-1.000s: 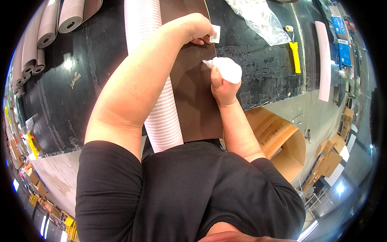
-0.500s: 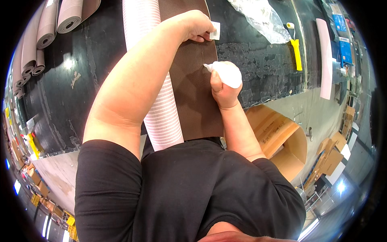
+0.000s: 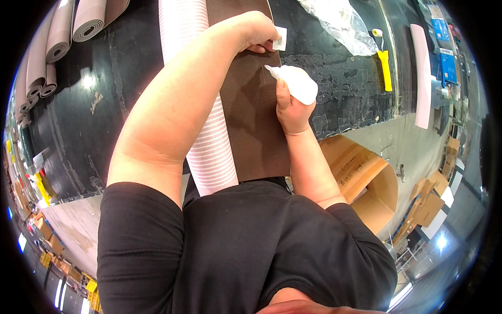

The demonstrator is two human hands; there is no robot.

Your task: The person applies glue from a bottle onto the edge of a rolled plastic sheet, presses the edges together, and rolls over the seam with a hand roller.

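Observation:
A partly rolled mat lies on the black table, with its brown textured side (image 3: pixel 253 120) facing up and its pale striped roll (image 3: pixel 209 152) along the left. My left hand (image 3: pixel 256 32) reaches across to the mat's right edge, closed on a small white label (image 3: pixel 280 38). Part of the label is hidden by the fingers. In my right hand (image 3: pixel 294 112) is a white squeeze bottle (image 3: pixel 299 85), gripped with the thumb along its side. The bottle's narrow nozzle points up and left over the mat, just below the label.
Several rolled mats (image 3: pixel 89 26) lie at the far left of the black table (image 3: pixel 125 89). Toward the right are clear plastic film (image 3: pixel 342 23), a small roller with a yellow handle (image 3: pixel 384 70) and a pale strip (image 3: pixel 420 76). An open cardboard box (image 3: pixel 361 175) stands beside my right forearm.
My right hand and the squeeze bottle have moved up, away from me, bringing the nozzle closer to the label. My left hand has stayed nearly still, with the label still held.

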